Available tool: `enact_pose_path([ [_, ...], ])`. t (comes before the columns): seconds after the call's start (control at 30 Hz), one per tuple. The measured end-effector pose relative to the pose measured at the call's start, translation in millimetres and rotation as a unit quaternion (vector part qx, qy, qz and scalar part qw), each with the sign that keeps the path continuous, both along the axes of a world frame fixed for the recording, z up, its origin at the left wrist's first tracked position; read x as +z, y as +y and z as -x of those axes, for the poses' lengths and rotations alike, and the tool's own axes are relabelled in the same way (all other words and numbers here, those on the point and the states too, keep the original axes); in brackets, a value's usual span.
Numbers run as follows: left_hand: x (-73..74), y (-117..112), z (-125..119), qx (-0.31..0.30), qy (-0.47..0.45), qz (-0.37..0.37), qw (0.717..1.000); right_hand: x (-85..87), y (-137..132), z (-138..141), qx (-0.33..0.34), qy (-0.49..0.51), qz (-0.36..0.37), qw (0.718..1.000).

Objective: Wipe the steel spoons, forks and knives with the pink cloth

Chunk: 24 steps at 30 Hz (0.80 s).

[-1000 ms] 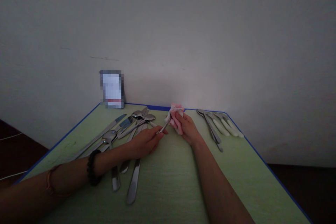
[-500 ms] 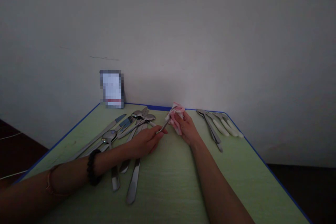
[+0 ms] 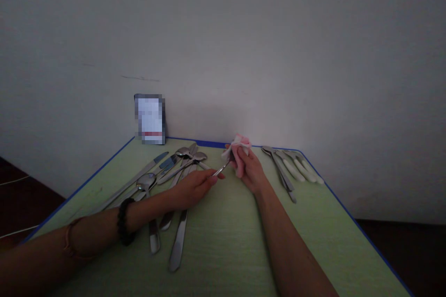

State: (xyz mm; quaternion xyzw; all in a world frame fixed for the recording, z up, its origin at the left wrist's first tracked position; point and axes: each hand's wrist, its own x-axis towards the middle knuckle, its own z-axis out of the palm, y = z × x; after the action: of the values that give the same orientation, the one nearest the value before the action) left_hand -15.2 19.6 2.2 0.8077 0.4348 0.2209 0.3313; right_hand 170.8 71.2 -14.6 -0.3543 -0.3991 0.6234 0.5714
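My left hand (image 3: 195, 188) rests on the green table (image 3: 226, 250) and pinches the handle of a thin metal utensil (image 3: 220, 170). The utensil's far end goes into a pink and white cloth (image 3: 239, 146), which my right hand (image 3: 248, 169) grips closed around it, so the tip is hidden. Both hands are near the back middle of the table. A black bead bracelet (image 3: 122, 222) is on my left wrist.
A pile of several metal spoons and knives (image 3: 167, 181) lies to the left under my left arm. Several utensils, some with white handles (image 3: 292, 167), lie in a row at the back right. A blurred card (image 3: 149, 118) leans against the wall behind.
My right hand with the cloth has shifted slightly to the right along the utensil. The left hand has stayed nearly still.
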Motion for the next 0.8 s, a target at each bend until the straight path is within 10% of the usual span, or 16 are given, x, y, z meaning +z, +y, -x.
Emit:
enact_pose_path([
  [0.3, 1.5, 2.1, 1.3, 0.001, 0.017, 0.007, 1.000, -2.2, -1.2, 3.0, 0.007, -0.036, -0.041, 0.998],
  [0.57, -5.0, 4.5, 1.4, -0.004, -0.004, -0.008, 1.000, -15.3, 4.6, 27.4, -0.155, -0.162, -0.043, 0.974],
  [0.8, -7.4, 6.2, -0.3, 0.015, -0.009, -0.033, 0.999, -13.1, 2.1, 29.9, -0.111, -0.184, -0.055, 0.975],
])
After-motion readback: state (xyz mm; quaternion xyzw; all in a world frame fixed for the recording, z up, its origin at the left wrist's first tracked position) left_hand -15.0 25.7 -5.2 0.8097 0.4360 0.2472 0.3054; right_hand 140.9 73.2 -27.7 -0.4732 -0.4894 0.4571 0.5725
